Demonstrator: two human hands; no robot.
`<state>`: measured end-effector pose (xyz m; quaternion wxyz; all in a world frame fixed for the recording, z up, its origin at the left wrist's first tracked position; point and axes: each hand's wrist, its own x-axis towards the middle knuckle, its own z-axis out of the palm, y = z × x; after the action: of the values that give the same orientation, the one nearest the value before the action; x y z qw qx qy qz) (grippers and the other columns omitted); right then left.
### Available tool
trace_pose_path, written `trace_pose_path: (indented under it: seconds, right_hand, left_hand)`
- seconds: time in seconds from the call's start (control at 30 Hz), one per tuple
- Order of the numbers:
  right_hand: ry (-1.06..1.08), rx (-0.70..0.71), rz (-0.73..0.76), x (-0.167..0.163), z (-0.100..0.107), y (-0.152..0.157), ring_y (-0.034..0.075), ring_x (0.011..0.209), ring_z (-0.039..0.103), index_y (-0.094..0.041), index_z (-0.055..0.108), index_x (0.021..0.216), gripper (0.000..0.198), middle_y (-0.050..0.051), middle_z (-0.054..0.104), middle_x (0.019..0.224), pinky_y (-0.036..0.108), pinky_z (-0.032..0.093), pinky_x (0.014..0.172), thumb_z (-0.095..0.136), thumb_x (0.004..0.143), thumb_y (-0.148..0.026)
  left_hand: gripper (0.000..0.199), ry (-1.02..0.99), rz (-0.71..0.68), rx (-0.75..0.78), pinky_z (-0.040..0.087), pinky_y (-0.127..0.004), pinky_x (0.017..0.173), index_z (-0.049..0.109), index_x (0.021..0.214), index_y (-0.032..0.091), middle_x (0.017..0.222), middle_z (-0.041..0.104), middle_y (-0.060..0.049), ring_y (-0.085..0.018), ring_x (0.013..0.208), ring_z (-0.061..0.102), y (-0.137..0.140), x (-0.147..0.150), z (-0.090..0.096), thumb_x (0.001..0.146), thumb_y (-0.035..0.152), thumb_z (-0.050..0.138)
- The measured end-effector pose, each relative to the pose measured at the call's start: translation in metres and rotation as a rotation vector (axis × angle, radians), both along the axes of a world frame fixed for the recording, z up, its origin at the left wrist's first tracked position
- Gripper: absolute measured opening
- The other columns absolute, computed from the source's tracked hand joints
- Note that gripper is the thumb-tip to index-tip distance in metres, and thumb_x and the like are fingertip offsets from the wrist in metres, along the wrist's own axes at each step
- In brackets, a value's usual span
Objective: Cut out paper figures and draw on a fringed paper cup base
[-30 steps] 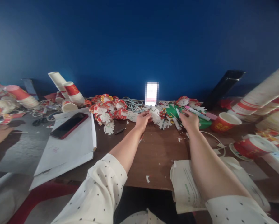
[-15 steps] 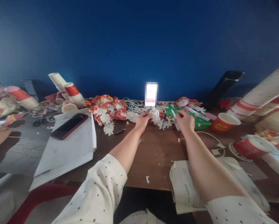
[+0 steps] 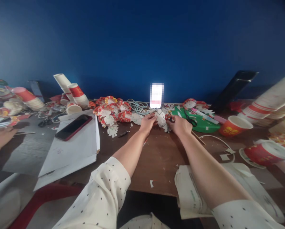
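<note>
white paper cut-out (image 3: 161,118) between your two hands, toward far side of table (image 3: 154,162), just in front of lit phone (image 3: 157,95). your left hand (image 3: 147,124) pinches its left edge, grip narrow. your right hand (image 3: 181,126) curls in opposite; cannot tell whether grip holds dark thing at fingertips. pinch lightly so thin paper doesn't crease; steady both wrists. mind scissors (image 3: 191,119) just beside right hand.

The right hand (image 3: 181,126) now sits further left than before, off the green sheet (image 3: 205,126) and just beside the white paper cut-out (image 3: 161,118). Dark scissors (image 3: 193,121) come into view on the green sheet, and a brown stick (image 3: 198,138) shows at the hand's outer side, grip on it undetermined
</note>
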<state>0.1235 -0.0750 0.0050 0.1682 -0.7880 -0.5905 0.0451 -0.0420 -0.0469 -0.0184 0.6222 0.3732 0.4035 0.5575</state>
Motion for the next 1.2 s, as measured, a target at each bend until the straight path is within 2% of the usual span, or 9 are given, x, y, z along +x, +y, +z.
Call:
trace_pose_path:
  seconds: [0.2, 0.33, 0.43, 0.57, 0.7, 0.9, 1.2]
  right_hand:
    - [0.024, -0.019, -0.015, -0.007, 0.002, 0.002, 0.036, 0.107, 0.066, -0.027, 0.064, 0.129, 0.054, 0.017, 0.071, 0.114, 0.047, 0.049, 0.084, 0.062, 0.081, -0.053]
    - [0.113, 0.026, -0.064, -0.008, 0.007, 0.0, 0.036, 0.108, 0.065, -0.025, 0.058, 0.136, 0.062, 0.016, 0.07, 0.116, 0.046, 0.049, 0.085, 0.066, 0.078, -0.047]
    - [0.278, 0.161, -0.075, -0.004, 0.005, 0.001, 0.033, 0.102, 0.066, -0.022, 0.06, 0.134, 0.061, 0.012, 0.072, 0.107, 0.044, 0.05, 0.085, 0.065, 0.077, -0.046]
    - [0.522, 0.42, -0.013, 0.002, -0.002, 0.002, 0.026, 0.08, 0.066, -0.016, 0.065, 0.127, 0.059, 0.008, 0.073, 0.09, 0.04, 0.051, 0.079, 0.063, 0.076, -0.046]
    - [0.667, 0.533, 0.037, 0.0, -0.005, 0.002, 0.022, 0.071, 0.063, -0.013, 0.07, 0.116, 0.053, 0.007, 0.071, 0.082, 0.036, 0.05, 0.072, 0.062, 0.073, -0.043]
    - [0.768, 0.56, 0.042, 0.003, -0.007, 0.003, 0.02, 0.065, 0.06, -0.014, 0.073, 0.101, 0.041, 0.005, 0.069, 0.075, 0.033, 0.049, 0.067, 0.06, 0.07, -0.037]
    - [0.624, 0.553, 0.016, 0.007, -0.009, 0.001, 0.022, 0.071, 0.062, -0.013, 0.073, 0.105, 0.044, 0.007, 0.072, 0.079, 0.037, 0.049, 0.075, 0.057, 0.073, -0.039]
  left_hand:
    - [0.015, -0.002, -0.002, -0.013, 0.051, -0.027, 0.067, 0.068, 0.075, 0.013, 0.07, 0.066, -0.002, -0.011, 0.061, 0.06, -0.001, 0.001, 0.002, 0.07, 0.021, 0.08]
    - [0.018, -0.004, -0.003, -0.004, 0.051, -0.027, 0.066, 0.069, 0.077, 0.013, 0.07, 0.066, -0.002, -0.011, 0.061, 0.059, 0.0, 0.001, 0.001, 0.069, 0.022, 0.081]
    - [0.017, 0.002, -0.008, -0.009, 0.05, -0.024, 0.064, 0.067, 0.075, 0.013, 0.068, 0.065, -0.001, -0.01, 0.06, 0.059, 0.0, 0.0, 0.002, 0.069, 0.022, 0.081]
    - [0.018, -0.006, -0.002, -0.008, 0.049, -0.021, 0.06, 0.066, 0.074, 0.013, 0.067, 0.063, 0.0, -0.008, 0.058, 0.059, -0.001, 0.0, 0.002, 0.069, 0.021, 0.08]
    - [0.012, -0.031, -0.003, -0.009, 0.047, -0.021, 0.058, 0.064, 0.072, 0.013, 0.064, 0.062, 0.001, -0.007, 0.055, 0.057, -0.002, 0.0, 0.002, 0.073, 0.017, 0.075]
    - [0.01, -0.026, 0.007, -0.028, 0.047, -0.021, 0.058, 0.065, 0.073, 0.013, 0.064, 0.063, 0.001, -0.008, 0.056, 0.058, -0.004, -0.001, 0.005, 0.073, 0.016, 0.075]
    - [0.006, 0.023, -0.004, 0.012, 0.05, -0.026, 0.069, 0.069, 0.076, 0.014, 0.068, 0.066, -0.001, -0.011, 0.063, 0.059, -0.006, -0.001, 0.006, 0.076, 0.019, 0.072]
